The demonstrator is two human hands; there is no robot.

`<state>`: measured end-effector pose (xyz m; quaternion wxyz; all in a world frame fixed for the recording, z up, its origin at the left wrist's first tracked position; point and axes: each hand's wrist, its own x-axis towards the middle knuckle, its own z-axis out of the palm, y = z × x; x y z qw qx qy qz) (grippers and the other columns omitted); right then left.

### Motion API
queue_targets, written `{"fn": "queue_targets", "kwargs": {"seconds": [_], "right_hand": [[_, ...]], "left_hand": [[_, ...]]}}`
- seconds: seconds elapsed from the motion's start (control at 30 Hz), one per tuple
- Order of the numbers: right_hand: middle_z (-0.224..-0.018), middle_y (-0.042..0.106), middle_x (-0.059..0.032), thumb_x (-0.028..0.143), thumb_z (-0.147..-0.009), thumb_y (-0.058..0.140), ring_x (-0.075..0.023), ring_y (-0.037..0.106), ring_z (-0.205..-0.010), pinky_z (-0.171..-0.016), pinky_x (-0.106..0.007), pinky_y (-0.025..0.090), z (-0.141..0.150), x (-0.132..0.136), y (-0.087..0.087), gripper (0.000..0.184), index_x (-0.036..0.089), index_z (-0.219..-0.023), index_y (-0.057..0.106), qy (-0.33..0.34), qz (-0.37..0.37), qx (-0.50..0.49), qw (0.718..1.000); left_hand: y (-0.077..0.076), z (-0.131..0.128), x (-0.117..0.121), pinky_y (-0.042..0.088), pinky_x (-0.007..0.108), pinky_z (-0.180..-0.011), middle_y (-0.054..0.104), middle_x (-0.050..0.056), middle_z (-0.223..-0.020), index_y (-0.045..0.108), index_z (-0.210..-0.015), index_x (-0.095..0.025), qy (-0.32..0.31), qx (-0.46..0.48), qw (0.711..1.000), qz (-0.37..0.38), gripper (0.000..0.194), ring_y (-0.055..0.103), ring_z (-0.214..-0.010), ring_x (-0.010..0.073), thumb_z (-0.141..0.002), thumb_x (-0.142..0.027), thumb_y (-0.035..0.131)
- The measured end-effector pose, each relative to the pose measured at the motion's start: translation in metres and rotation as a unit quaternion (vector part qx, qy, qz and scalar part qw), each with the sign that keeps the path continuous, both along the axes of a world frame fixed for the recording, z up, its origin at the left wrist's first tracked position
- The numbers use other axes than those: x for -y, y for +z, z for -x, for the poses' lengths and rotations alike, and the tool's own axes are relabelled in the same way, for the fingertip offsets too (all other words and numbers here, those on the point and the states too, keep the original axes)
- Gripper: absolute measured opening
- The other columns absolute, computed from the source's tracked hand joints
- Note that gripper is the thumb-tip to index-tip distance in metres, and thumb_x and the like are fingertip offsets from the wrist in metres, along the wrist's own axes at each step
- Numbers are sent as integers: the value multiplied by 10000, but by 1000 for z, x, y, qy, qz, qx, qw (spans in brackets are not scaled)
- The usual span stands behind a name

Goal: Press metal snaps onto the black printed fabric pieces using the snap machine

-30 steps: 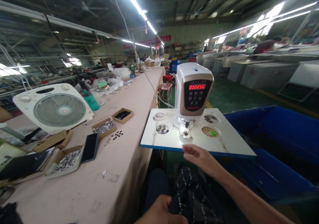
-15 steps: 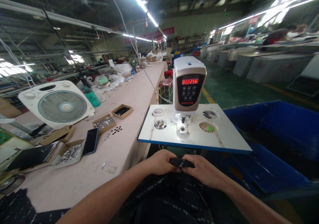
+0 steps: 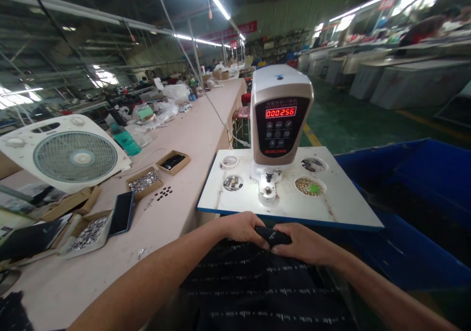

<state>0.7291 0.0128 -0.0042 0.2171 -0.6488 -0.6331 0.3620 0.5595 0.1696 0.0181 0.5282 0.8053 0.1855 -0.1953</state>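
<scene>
"Where are the hands?"
"The left hand [image 3: 243, 226] and right hand [image 3: 305, 242] are side by side, in front of a white machine [image 3: 281, 78] whose red display [image 3: 280, 112] reads 000256."
"And their fingers?"
"Clamped on the bunched edge of a black cloth [image 3: 265, 287] with rows of white lettering."
"Where is the cloth?"
"Just this side of a white board [image 3: 349, 201], spread below the hands."
</scene>
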Motion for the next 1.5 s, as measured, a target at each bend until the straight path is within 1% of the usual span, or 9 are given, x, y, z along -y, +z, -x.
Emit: {"fn": "queue_targets", "kwargs": {"seconds": [0.13, 0.23, 0.4, 0.5, 0.6, 0.77, 1.03, 1.2, 1.5], "right_hand": [[-831, 692, -36, 136, -784, 527, -204, 596, -780, -710, -298, 384, -5, -3, -3, 155, 200, -806, 667, 15, -101, 74, 992], [-856, 708, -36, 110, -735, 487, -213, 617, -814, -731, -303, 409, -4, -5, -4, 239, 202, -856, 672, -41, -83, 31, 995], [-890, 726, -9, 176, -764, 489, -219, 645, -844, -765, -310, 456, 2, 1, -2, 283, 209, -966, 685, -92, -50, -62, 993], [-959, 744, -22, 345, -869, 558, -235, 656, -900, -775, -311, 465, 3, 6, 1, 243, 210, -1016, 697, -85, -42, -76, 993], [-850, 737, -36, 502, -925, 548, -223, 647, -784, -688, -301, 429, 4, 5, 4, 342, 201, -874, 704, -70, -36, 2, 997], [-863, 731, -69, 417, -929, 543, -219, 629, -758, -669, -308, 385, 9, -4, 6, 284, 194, -836, 693, -63, -61, 106, 990], [-755, 673, -12, 499, -928, 513, -182, 575, -699, -622, -284, 391, -1, -9, -7, 354, 189, -808, 634, -85, -26, -46, 995], [-771, 698, -19, 502, -897, 535, -206, 612, -743, -657, -294, 422, -21, -31, -3, 359, 183, -827, 684, -108, -37, -44, 992], [-753, 714, -38, 482, -867, 533, -232, 627, -728, -667, -315, 420, -58, -83, 8, 344, 187, -787, 691, -143, -82, 24, 986]], "left_hand": [[-3, -1, -6, 374, 252, -653, 529, -60, -657, 699, -795, -172, -8, -4, 1000, 8, 323, 469, -664, 120, -647, -438, 806], [-6, 0, -7, 374, 252, -677, 522, -62, -659, 712, -811, -165, 11, 29, 999, 39, 341, 461, -676, 118, -644, -444, 814], [-7, 0, -2, 347, 249, -676, 524, -61, -656, 716, -810, -145, 51, 62, 993, 86, 341, 453, -676, 112, -640, -421, 821], [-8, -1, 1, 339, 248, -663, 511, -59, -648, 710, -805, -138, 51, 73, 992, 90, 351, 440, -665, 108, -643, -429, 819], [-9, -3, 4, 329, 246, -648, 478, -64, -637, 692, -766, -138, 43, 72, 995, 62, 340, 414, -659, 103, -652, -438, 804], [-8, -3, 3, 330, 249, -647, 467, -67, -616, 715, -772, -135, 40, 62, 997, 5, 307, 405, -642, 102, -672, -417, 783], [-10, -10, -10, 381, 254, -715, 547, -59, -659, 761, -851, -141, 40, 92, 994, 38, 361, 466, -687, 118, -657, -441, 810], [-20, -29, -31, 405, 271, -750, 608, -40, -699, 771, -892, -139, 76, 107, 989, 64, 393, 516, -709, 133, -633, -429, 821], [-20, -69, -73, 326, 261, -613, 544, -39, -654, 684, -770, -142, 117, 145, 983, 1, 267, 451, -634, 120, -681, -393, 714]]}}
